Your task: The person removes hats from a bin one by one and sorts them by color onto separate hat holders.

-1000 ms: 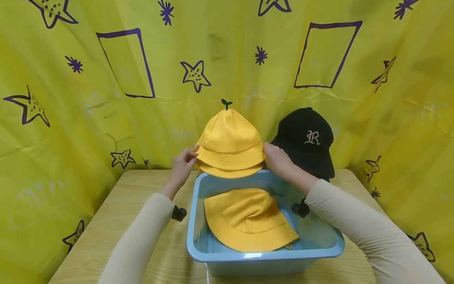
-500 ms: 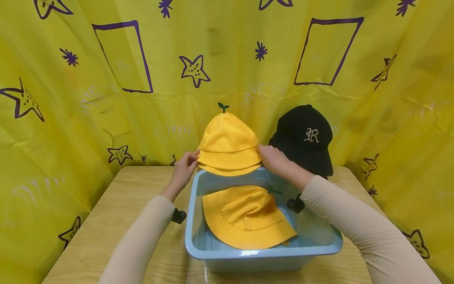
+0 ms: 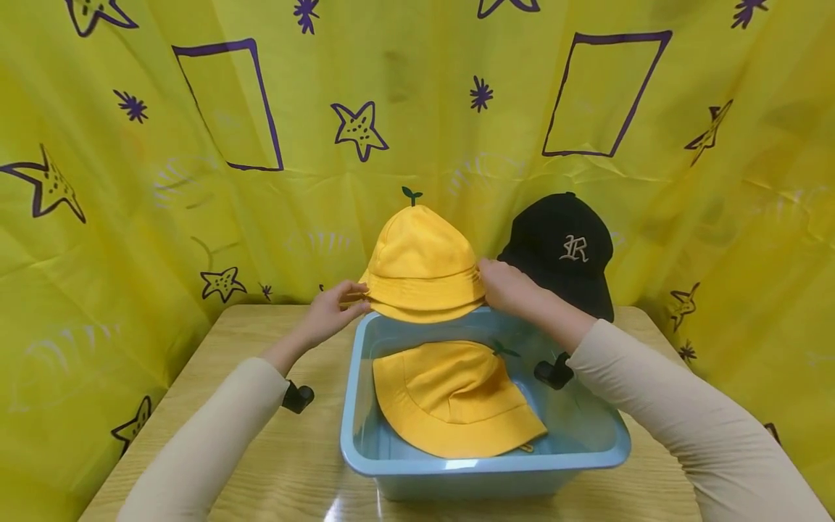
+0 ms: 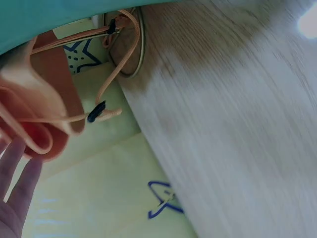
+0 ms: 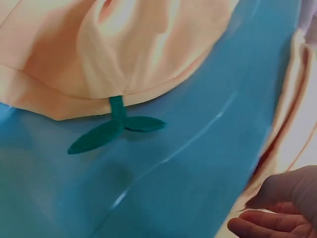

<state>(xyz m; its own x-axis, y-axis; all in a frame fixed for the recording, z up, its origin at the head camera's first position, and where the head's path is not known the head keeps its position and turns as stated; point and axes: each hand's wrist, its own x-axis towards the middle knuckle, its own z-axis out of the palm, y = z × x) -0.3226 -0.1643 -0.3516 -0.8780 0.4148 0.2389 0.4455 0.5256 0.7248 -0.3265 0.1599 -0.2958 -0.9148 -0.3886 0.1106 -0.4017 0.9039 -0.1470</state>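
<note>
Yellow bucket hats (image 3: 424, 246), with layered brims and a green sprout on top, stand behind the blue bin (image 3: 353, 406). My right hand (image 3: 512, 288) pinches the brim at its right side; in the right wrist view, the thumb (image 5: 277, 191) lies on the brim edge. At the left side, my left hand (image 3: 329, 315) has its fingers stretched out against the brim. The left wrist view shows these fingers (image 4: 24, 186) straight under the folded brim, near a cord with a black toggle (image 4: 96, 111). Another yellow bucket hat (image 3: 457, 406) lies tipped over inside the bin.
A black baseball cap (image 3: 561, 246) with a letter R stands behind the bin on the right. Everything rests on a wooden table (image 3: 280, 442). A yellow curtain (image 3: 417, 87) with drawn stars closes off the back and both sides.
The hats and right hand shifted slightly left and down, then the hats settled. My left hand has loosened its pinch, its fingers straightening and its wrist swinging out left.
</note>
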